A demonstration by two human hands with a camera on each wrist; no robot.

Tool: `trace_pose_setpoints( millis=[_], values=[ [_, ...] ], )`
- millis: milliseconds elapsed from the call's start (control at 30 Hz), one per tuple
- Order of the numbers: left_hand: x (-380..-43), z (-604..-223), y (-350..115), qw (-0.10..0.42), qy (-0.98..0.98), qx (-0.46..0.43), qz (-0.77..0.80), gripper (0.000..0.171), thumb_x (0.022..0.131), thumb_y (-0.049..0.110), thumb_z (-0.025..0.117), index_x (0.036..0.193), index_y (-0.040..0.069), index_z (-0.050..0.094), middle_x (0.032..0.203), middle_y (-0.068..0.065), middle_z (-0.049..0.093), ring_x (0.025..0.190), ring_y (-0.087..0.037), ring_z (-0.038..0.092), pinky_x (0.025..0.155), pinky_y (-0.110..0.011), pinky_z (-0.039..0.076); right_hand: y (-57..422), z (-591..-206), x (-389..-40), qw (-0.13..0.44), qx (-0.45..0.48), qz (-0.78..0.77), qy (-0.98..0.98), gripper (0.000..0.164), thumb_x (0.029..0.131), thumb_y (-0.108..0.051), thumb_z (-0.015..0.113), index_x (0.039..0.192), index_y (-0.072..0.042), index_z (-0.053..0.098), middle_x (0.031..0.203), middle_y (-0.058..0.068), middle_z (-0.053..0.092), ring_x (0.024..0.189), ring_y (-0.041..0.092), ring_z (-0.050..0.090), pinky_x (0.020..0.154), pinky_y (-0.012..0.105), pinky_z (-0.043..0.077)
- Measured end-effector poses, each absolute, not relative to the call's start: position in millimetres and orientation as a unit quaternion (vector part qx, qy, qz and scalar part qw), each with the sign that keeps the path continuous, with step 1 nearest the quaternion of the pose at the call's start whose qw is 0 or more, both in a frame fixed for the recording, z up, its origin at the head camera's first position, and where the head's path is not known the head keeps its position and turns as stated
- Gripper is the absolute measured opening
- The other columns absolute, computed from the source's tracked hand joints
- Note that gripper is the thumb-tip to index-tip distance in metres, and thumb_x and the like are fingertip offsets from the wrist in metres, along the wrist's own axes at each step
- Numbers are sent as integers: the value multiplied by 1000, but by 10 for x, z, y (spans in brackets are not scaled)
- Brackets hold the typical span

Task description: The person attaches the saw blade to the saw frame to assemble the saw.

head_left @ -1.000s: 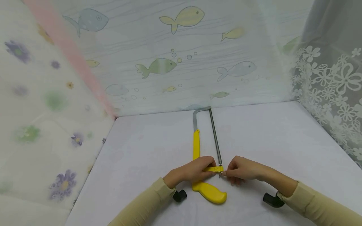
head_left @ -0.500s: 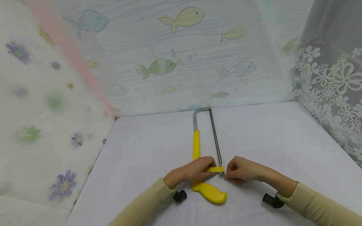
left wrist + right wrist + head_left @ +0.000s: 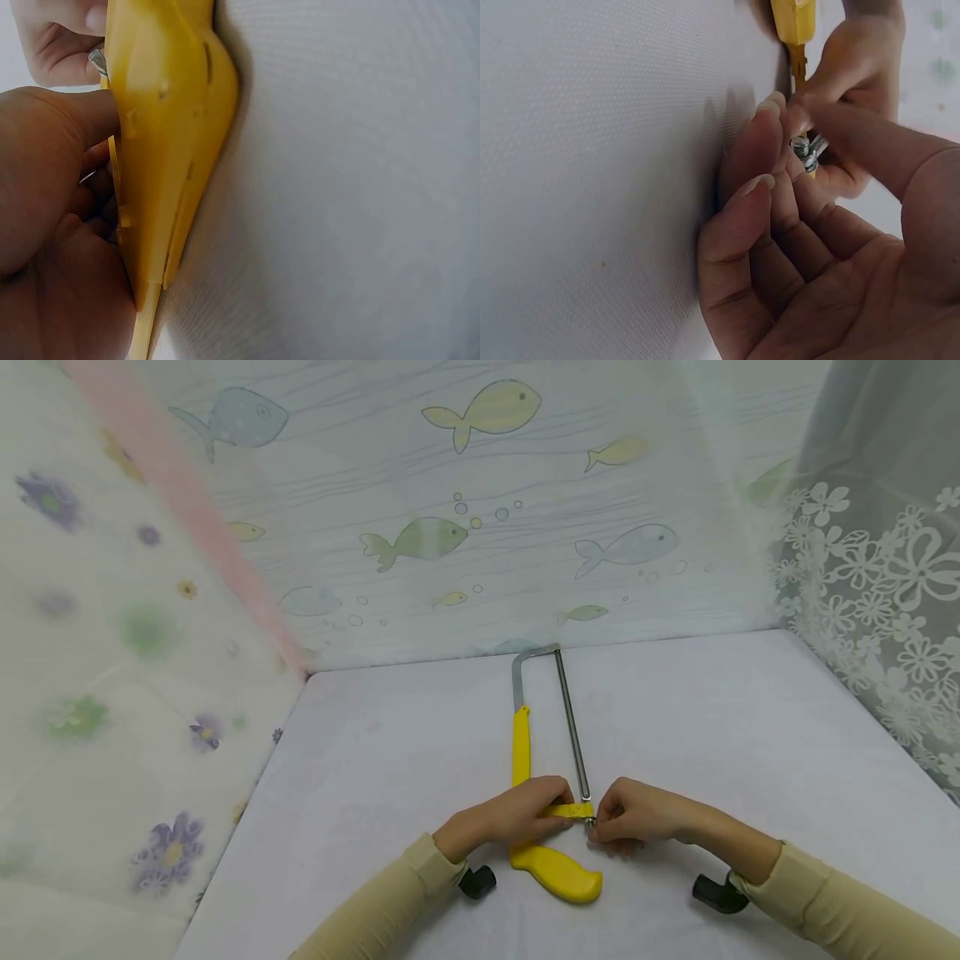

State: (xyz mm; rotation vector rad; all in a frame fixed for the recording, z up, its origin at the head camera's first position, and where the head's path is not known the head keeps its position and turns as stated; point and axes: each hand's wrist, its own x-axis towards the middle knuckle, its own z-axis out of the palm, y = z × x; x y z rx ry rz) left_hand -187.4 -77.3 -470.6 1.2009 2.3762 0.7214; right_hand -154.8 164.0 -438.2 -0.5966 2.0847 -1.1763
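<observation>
A hacksaw [image 3: 557,870] with a yellow handle and a grey metal front bow lies on the white-covered table, its blade [image 3: 572,727] facing right. My left hand [image 3: 517,810] grips the yellow frame just above the handle, the thumb pressed on the plastic in the left wrist view. At the near end of the blade, a small metal wing nut [image 3: 807,153] sits on a threaded stud below the yellow arm [image 3: 572,810]. The thumb and forefinger of my right hand [image 3: 641,814] pinch at this wing nut, partly covering it; the other fingers curl loosely over the cloth.
White cloth covers the table [image 3: 405,743]. Behind it hangs a curtain [image 3: 420,460] printed with fish, with a flowered sheet [image 3: 150,693] at left and a lace-patterned one [image 3: 885,568] at right. Black wrist cameras [image 3: 477,882] show below both wrists.
My right fingers came off the wing nut half a second ago, and now they close on it again, slightly further left. The wing nut has turned. My left hand and the hacksaw stay put.
</observation>
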Motion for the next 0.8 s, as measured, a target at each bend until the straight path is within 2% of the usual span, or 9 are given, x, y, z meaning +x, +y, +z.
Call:
trace_pose_setpoints(
  millis=[233, 800],
  values=[
    [-1879, -4707, -775, 192, 845, 428, 258, 14, 104, 22, 63, 113, 13, 59, 102, 7, 58, 88, -4, 51, 81, -16, 45, 1599, -4375, -1547, 332, -202, -444, 807, 39, 98, -31, 68, 74, -1, 72, 63, 6, 65, 52, 13, 52, 49, 23, 39],
    [-1861, -4691, -770, 194, 846, 425, 257, 14, 104, 21, 63, 114, 13, 59, 103, 8, 59, 88, -4, 51, 82, -16, 45, 1677, -4363, -1549, 326, -200, -437, 814, 32, 98, -26, 67, 77, -3, 74, 66, 8, 67, 54, 13, 55, 49, 24, 40]
  ],
)
